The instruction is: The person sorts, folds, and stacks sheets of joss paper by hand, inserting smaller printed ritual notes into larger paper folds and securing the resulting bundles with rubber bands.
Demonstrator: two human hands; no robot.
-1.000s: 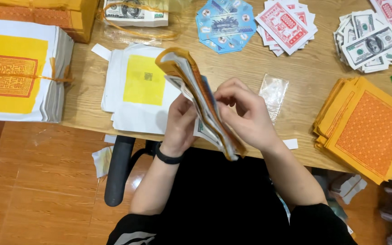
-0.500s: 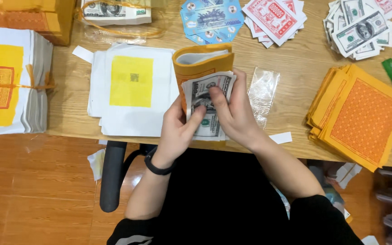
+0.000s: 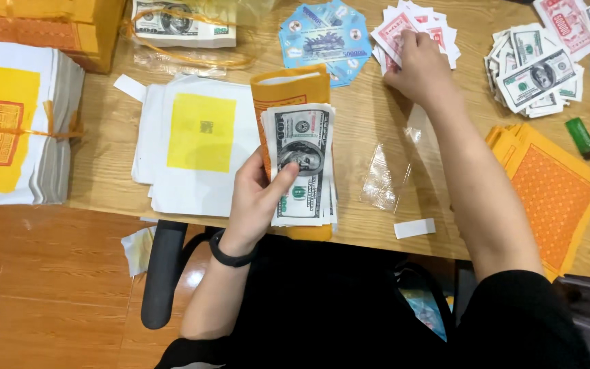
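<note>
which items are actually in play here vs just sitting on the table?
In play:
- banknote-style stack on an orange sheet, held by the left hand
- red-and-white note fan, under the right hand

Lying about:
- blue note fan
- green lighter
- clear plastic sleeve
- white-and-yellow sheets

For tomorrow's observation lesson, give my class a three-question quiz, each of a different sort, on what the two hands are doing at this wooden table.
1. True or false: the left hand holds the stack of grey-green paper banknotes against the orange paper sheets.
2. The right hand rests on which fan of notes? A blue; B red-and-white; C grey-green.
3. What lies on the wooden table between the two hands?

Key: 1 true; 2 B; 3 a clear plastic sleeve.
</note>
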